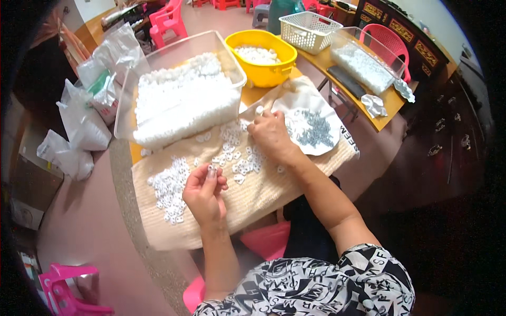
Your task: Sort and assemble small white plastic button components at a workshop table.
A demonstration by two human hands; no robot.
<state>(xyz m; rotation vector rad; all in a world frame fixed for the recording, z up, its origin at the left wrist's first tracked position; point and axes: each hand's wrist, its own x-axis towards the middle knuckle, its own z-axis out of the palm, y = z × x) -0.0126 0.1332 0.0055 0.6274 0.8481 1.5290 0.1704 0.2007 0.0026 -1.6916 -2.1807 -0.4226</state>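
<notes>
My left hand (206, 197) is raised over the near part of the cloth, its thumb and fingers pinched around a small white plastic piece that barely shows. Farther off, my right hand (271, 136) is closed beside a white sheet (321, 148) heaped with small dark grey metal parts (316, 129). A small white plastic cap (259, 110) shows at the right fingertips; the grip itself is partly hidden. Loose white plastic pieces (171, 189) lie in a pile left of my left hand. Another scatter of white pieces (246, 164) spreads between my hands, all on a beige cloth (179, 234).
A clear bin (123, 113) full of white pieces stands at the far left, next to a yellow basin (263, 80). Behind are a white basket (305, 41) and another clear bin (387, 62) on a side table. Plastic bags (84, 124) and a pink stool (66, 289) stand left.
</notes>
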